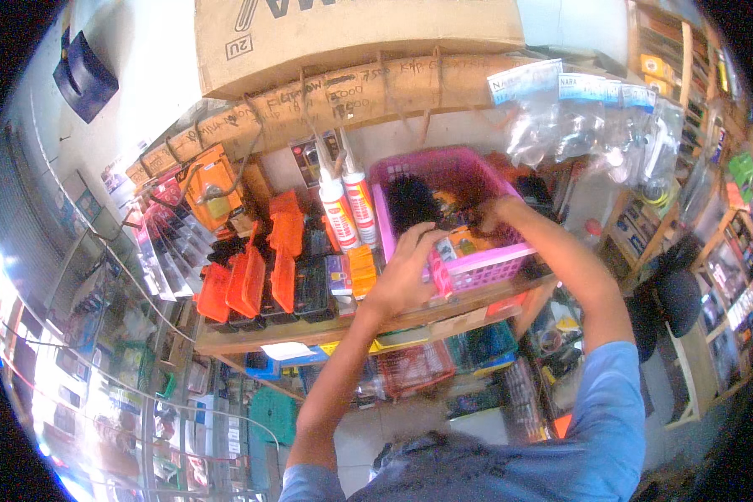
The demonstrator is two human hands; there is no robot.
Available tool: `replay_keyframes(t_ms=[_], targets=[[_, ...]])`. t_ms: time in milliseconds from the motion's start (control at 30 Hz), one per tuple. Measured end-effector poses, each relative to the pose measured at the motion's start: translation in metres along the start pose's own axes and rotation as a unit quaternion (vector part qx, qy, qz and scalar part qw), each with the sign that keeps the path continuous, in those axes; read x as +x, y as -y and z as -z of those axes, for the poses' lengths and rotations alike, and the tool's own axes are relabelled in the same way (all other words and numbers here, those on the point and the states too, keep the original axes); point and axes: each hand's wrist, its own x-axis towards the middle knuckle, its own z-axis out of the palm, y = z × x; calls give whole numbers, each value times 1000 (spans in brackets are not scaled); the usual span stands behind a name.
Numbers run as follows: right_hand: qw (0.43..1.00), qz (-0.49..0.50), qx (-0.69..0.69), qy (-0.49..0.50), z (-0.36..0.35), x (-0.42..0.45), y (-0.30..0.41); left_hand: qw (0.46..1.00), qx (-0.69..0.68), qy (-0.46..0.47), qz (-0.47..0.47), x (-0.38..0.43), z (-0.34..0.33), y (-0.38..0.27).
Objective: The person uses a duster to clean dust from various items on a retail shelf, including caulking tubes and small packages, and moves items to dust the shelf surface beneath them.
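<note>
A pink plastic basket (pixel 486 276) stands on the wooden shelf before me, holding small packaged goods and a black bristly-looking item (pixel 412 202). At its near left corner, my left hand (pixel 405 273) has its fingers around a small pink-and-red item (pixel 439 274), which is tilted against the basket's front wall. I cannot make out what that item is. Over the right rim reaches my right hand (pixel 496 216), down among the contents. Its fingers are blurred and partly lost in shadow. Yellow-orange packets (pixel 467 240) lie near it inside the basket.
Two silicone sealant tubes (pixel 345 210) stand left of the basket, beside orange-lidded black boxes (pixel 245 282) and a yellow-orange pack (pixel 362 271). Clear packets (pixel 583 119) hang at the back right. A large cardboard box (pixel 357 44) sits above. Baskets (pixel 414 367) fill the space below the shelf (pixel 226 342).
</note>
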Motion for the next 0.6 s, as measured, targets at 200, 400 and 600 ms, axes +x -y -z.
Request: replay_keyframes(t_ms=[200,400,600], targets=[[997,-4,-70,-22,13,-44,29,992,-122,38,-8,1,14,1],[998,31,45,20,-5,-39,13,943,-316,56,83,-3,11,17],[996,65,-3,-65,12,-87,23,927,-353,47,117,2,11,23]])
